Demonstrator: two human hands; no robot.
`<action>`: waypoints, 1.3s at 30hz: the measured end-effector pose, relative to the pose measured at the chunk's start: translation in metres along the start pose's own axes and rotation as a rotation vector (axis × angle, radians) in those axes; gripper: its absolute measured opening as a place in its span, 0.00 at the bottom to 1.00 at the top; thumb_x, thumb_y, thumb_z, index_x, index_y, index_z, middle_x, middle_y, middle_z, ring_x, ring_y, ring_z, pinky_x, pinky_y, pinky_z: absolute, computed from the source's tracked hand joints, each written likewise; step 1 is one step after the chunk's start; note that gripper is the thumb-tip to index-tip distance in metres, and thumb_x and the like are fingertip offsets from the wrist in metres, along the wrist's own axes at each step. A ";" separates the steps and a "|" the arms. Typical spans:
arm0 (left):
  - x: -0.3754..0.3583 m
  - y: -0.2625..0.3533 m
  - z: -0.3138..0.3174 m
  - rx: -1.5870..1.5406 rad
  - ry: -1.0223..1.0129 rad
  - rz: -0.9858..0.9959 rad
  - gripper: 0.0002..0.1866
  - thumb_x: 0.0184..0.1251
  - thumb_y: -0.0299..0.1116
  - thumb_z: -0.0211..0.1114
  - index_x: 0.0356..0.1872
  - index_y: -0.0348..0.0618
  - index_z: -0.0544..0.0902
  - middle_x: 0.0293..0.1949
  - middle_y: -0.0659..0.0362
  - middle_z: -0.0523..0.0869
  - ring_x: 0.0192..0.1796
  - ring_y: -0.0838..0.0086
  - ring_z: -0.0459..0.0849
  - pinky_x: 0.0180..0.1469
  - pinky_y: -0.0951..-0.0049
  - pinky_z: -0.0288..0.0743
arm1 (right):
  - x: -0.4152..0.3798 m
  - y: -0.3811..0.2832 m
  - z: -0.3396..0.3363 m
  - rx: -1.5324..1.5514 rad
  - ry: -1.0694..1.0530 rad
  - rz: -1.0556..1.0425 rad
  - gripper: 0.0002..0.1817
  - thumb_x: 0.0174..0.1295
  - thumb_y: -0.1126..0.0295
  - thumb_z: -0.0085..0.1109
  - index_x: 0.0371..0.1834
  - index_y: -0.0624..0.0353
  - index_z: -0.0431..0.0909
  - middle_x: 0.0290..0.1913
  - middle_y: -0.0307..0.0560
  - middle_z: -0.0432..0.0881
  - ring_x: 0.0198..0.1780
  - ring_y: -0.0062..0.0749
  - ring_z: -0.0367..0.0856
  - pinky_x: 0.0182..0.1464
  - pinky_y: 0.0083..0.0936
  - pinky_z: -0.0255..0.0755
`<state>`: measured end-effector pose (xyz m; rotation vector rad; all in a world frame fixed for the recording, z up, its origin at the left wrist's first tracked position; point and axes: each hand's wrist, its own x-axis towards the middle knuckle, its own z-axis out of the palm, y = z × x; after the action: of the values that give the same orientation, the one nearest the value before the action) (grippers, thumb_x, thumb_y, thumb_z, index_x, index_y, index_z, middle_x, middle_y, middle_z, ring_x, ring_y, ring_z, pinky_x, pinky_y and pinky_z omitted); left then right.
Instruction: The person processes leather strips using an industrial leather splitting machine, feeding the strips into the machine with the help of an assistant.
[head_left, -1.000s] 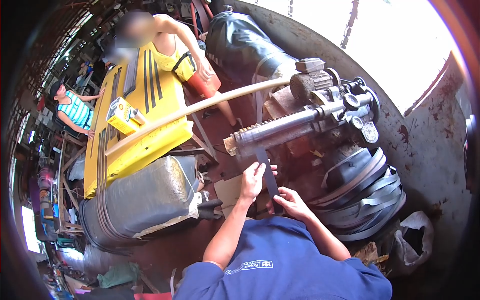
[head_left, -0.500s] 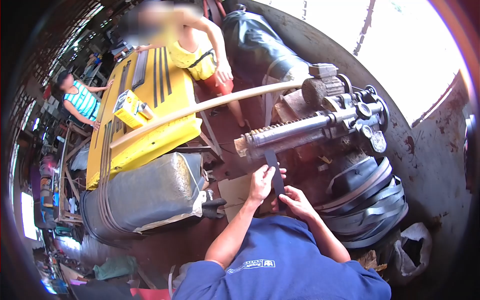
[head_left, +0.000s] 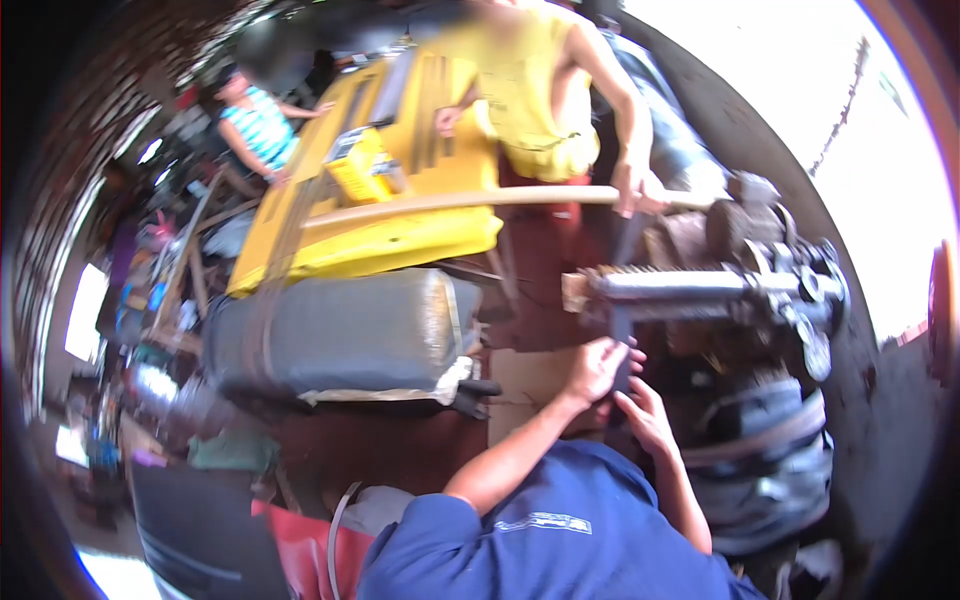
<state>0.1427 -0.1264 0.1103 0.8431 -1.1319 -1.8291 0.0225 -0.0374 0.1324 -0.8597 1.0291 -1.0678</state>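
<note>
A dark flat strip (head_left: 622, 328), like rubber or leather, runs from my hands up to the roller machine (head_left: 690, 287). My left hand (head_left: 596, 370) is closed on the strip just below the rollers. Nearer my body, my right hand (head_left: 648, 415) grips its lower part between thumb and fingers. Across the machine, a co-worker's hand (head_left: 638, 188) is at a dark strip end on the far side of the rollers. Blur hides whether that is the same piece.
Coiled dark strips (head_left: 765, 470) lie below the machine at right. A padded grey block (head_left: 330, 330) stands left of my arms, before a yellow-covered table (head_left: 400, 240). A long pale pole (head_left: 450, 203) crosses the table. Another person (head_left: 260, 130) stands at its far-left side.
My view has swung, so the scene sits further right. The co-worker has leaned toward the machine, one hand now at the dark strip on its far side. My hands still hold the strip.
</note>
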 end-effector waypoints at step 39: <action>0.000 -0.107 -0.062 0.340 -0.009 0.032 0.15 0.71 0.35 0.58 0.49 0.33 0.81 0.44 0.54 0.86 0.48 0.75 0.83 0.53 0.75 0.74 | 0.040 0.073 -0.049 -0.262 0.280 0.009 0.18 0.64 0.66 0.59 0.51 0.67 0.76 0.45 0.47 0.82 0.49 0.27 0.78 0.55 0.25 0.71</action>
<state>0.1647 -0.1203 -0.0115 1.0026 -1.4795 -1.6386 0.0016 -0.0594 0.0404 -0.9293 1.4300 -1.0801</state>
